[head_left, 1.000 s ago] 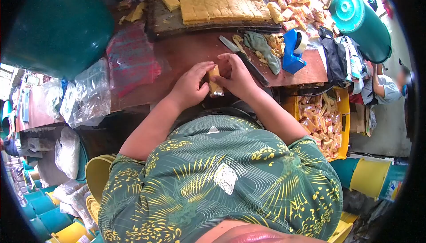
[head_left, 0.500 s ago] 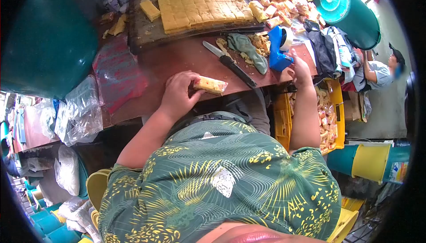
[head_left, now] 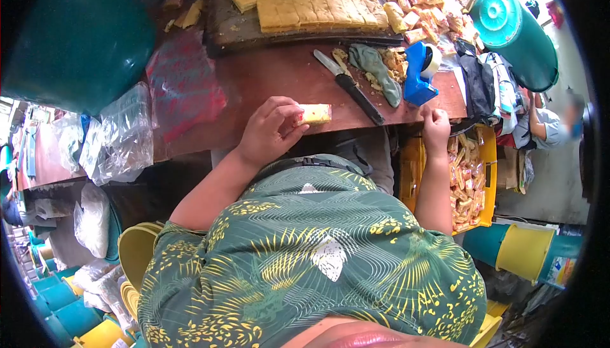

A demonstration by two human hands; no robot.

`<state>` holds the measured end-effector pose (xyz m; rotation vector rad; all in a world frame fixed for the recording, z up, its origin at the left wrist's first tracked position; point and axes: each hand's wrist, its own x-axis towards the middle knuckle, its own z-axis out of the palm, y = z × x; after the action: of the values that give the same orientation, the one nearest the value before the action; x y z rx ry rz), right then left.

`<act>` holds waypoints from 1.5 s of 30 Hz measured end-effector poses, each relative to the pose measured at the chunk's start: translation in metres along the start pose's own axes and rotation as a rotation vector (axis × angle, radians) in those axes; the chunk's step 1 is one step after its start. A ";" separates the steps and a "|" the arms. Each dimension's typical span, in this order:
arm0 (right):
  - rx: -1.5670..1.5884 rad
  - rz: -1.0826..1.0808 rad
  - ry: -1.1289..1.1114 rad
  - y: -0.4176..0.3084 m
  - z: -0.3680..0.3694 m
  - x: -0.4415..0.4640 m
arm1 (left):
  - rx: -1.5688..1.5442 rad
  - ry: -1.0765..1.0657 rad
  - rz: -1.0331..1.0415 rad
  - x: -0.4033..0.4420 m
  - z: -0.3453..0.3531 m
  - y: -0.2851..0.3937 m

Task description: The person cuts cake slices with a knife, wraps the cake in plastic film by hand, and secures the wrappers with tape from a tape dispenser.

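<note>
My left hand (head_left: 274, 129) grips one end of a wrapped cake piece (head_left: 317, 113) above the table's front edge. Just in front of the blue tape dispenser (head_left: 419, 76) is my right hand (head_left: 436, 127), its fingers pinched together; whatever they hold is too small to make out. A knife (head_left: 348, 86) with a black handle lies between my hands, beside a grey-green cloth (head_left: 375, 71). Farther back, a slab of cut yellow cake (head_left: 318, 1) rests on a dark tray (head_left: 222, 36).
Wrapped pieces (head_left: 422, 5) are heaped at the back right, near a teal bin (head_left: 518, 36). A yellow crate (head_left: 488, 176) of wrapped pieces stands below the table at right. Plastic bags (head_left: 121, 141) hang at left. Another person (head_left: 549, 125) is at far right.
From both hands around it, the cake piece has passed to my left hand alone. My right hand moved right to the dispenser, then slightly down towards me, its fingers now closed.
</note>
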<state>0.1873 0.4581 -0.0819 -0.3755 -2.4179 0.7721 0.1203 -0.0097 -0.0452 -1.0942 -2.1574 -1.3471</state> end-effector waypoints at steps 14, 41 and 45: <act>-0.049 -0.432 -1.016 -0.279 0.076 0.009 | 0.011 -0.011 -0.002 -0.005 -0.002 0.001; -0.201 -0.339 -0.386 -0.158 0.057 -0.013 | -0.069 -0.042 -0.030 -0.001 -0.005 0.003; -0.112 -0.295 -0.475 -0.171 0.029 -0.013 | -0.050 -0.056 -0.047 -0.001 -0.005 0.005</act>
<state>0.1654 0.3042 -0.0039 0.1437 -2.8758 0.6478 0.1238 -0.0134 -0.0403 -1.1192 -2.2139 -1.4139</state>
